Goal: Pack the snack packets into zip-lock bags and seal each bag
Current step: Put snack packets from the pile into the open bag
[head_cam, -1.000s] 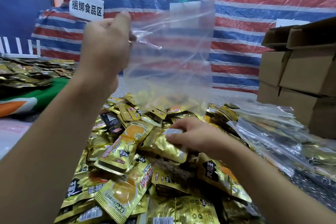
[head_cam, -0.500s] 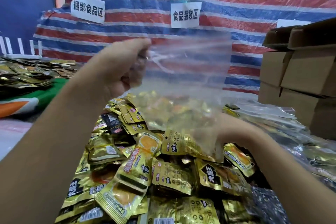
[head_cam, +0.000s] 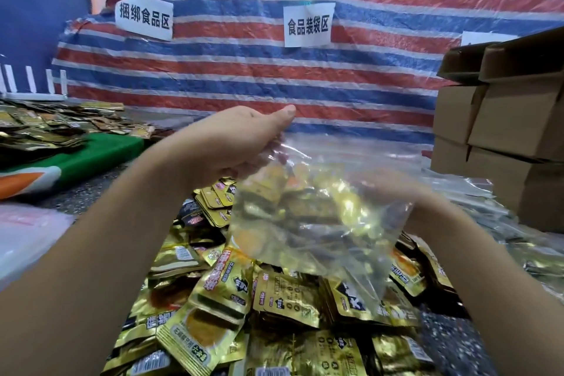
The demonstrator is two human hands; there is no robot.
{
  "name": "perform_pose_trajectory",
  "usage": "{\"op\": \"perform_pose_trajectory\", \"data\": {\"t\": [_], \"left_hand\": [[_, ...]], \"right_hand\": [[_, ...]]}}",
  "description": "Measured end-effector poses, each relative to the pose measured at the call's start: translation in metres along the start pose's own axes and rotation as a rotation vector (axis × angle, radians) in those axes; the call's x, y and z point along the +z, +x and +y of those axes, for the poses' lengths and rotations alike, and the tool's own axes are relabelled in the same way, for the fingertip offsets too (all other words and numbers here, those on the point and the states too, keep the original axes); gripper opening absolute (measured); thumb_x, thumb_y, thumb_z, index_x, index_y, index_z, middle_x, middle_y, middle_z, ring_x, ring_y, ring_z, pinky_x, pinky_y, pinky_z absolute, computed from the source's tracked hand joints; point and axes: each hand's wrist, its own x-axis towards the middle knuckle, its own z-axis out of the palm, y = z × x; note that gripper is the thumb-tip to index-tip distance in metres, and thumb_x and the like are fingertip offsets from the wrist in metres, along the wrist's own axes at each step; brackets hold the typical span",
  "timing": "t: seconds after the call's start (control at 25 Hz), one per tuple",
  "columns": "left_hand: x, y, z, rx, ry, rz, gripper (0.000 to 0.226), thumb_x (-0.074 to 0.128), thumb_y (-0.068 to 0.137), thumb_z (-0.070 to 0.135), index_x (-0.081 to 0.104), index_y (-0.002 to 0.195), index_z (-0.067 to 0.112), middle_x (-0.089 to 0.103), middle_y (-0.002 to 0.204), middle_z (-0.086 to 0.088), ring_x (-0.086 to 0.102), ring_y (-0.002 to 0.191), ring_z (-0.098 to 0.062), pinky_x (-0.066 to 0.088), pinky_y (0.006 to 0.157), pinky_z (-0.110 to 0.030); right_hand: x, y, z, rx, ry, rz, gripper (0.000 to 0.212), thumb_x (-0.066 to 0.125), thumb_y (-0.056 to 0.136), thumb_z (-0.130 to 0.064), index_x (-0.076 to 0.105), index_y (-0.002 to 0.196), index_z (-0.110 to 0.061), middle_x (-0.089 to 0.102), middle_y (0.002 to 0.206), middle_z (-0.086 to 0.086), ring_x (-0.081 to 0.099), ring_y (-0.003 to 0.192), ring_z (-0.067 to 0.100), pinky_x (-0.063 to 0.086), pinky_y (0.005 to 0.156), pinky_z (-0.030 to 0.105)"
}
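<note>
The packing looked barely begun: a large heap of gold snack packets (head_cam: 274, 308) still lay loose across the middle of the counter (head_cam: 451, 342), while the clear zip-lock bag (head_cam: 323, 210) hung above it unsealed, and whether any packet was already inside could not be told through the film. The left hand (head_cam: 235, 140) was raised over the heap, its fingers pinching the bag's upper left corner. The right hand (head_cam: 393, 189) was behind or inside the bag near its right side, blurred by the plastic, so its fingers' state could not be told.
</note>
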Motion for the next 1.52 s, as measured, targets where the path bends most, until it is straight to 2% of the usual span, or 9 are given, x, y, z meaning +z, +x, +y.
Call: {"op": "perform_pose_trajectory", "data": {"t": [0.08,0.28,0.44,0.56,0.76,0.92,1.08,1.36,1.52], "left_hand": [[0.009,0.002,-0.002,0.025,0.164,0.061,0.054,0.044,0.099,0.05,0.065,0.065,0.013,0.039,0.042,0.006,0.03,0.036,-0.009,0.026,0.043,-0.022],[0.023,0.002,-0.007,0.106,0.414,-0.001,0.042,0.051,0.094,0.042,0.073,0.067,0.019,0.041,0.054,-0.001,0.033,0.047,-0.016,0.03,0.054,-0.025],[0.024,0.002,-0.007,0.148,0.486,-0.033,0.032,0.056,0.09,0.035,0.071,0.065,0.024,0.044,0.047,0.009,0.036,0.042,-0.009,0.03,0.041,-0.02],[0.022,0.003,-0.01,0.176,0.485,-0.048,0.025,0.057,0.088,0.029,0.072,0.072,0.017,0.049,0.055,0.002,0.039,0.048,-0.012,0.033,0.049,-0.025],[0.02,0.007,-0.012,0.203,0.411,0.015,0.023,0.056,0.086,0.031,0.074,0.078,0.02,0.057,0.056,0.007,0.046,0.048,-0.005,0.039,0.053,-0.025],[0.02,0.01,-0.014,0.213,0.342,0.038,0.03,0.051,0.084,0.031,0.071,0.083,0.008,0.052,0.059,0.0,0.043,0.053,-0.014,0.037,0.055,-0.032],[0.024,0.009,-0.015,0.215,0.386,0.028,0.034,0.048,0.077,0.039,0.072,0.08,0.015,0.056,0.061,0.0,0.046,0.054,-0.013,0.041,0.058,-0.032],[0.024,0.012,-0.017,0.218,0.362,0.007,0.051,0.046,0.073,0.043,0.069,0.093,0.002,0.048,0.062,-0.002,0.039,0.054,-0.013,0.034,0.054,-0.032],[0.028,0.013,-0.017,0.191,0.341,-0.013,0.06,0.044,0.064,0.057,0.069,0.084,0.006,0.053,0.059,0.002,0.042,0.052,-0.013,0.037,0.055,-0.031]], "right_hand": [[-0.01,0.0,-0.006,-0.029,0.249,-0.015,0.013,0.059,0.092,-0.017,0.064,0.095,-0.005,0.062,0.075,0.003,0.065,0.048,0.008,0.053,0.044,0.021],[-0.017,-0.015,-0.029,-0.092,0.659,-0.053,0.015,0.065,0.087,-0.024,0.065,0.092,-0.009,0.071,0.071,0.003,0.07,0.059,0.017,0.057,0.052,0.029],[-0.015,-0.019,-0.036,-0.351,0.552,-0.102,0.033,0.066,0.077,-0.018,0.064,0.108,-0.007,0.075,0.09,0.006,0.074,0.075,0.016,0.06,0.064,0.028],[-0.015,-0.019,-0.032,-0.405,0.41,-0.145,0.047,0.067,0.075,-0.016,0.061,0.12,-0.003,0.074,0.101,0.009,0.074,0.085,0.02,0.06,0.068,0.032],[-0.024,-0.022,-0.034,-0.481,0.209,-0.118,0.05,0.069,0.074,-0.02,0.063,0.12,-0.002,0.073,0.111,0.014,0.072,0.097,0.026,0.061,0.08,0.04],[-0.028,-0.029,-0.036,-0.577,-0.037,-0.213,0.043,0.073,0.072,-0.023,0.067,0.113,-0.009,0.074,0.111,0.009,0.07,0.104,0.025,0.057,0.086,0.033],[-0.022,-0.027,-0.038,-0.545,0.193,-0.202,0.044,0.066,0.08,-0.017,0.063,0.12,-0.002,0.071,0.116,0.014,0.068,0.108,0.03,0.053,0.097,0.05],[-0.016,-0.031,-0.034,-0.569,-0.148,-0.218,0.043,0.07,0.074,-0.017,0.064,0.116,-0.008,0.075,0.108,0.007,0.072,0.101,0.023,0.057,0.087,0.034],[-0.007,-0.03,-0.035,-0.575,0.081,-0.208,0.039,0.068,0.077,-0.015,0.064,0.115,-0.002,0.073,0.11,0.015,0.071,0.101,0.03,0.059,0.085,0.04]]}}
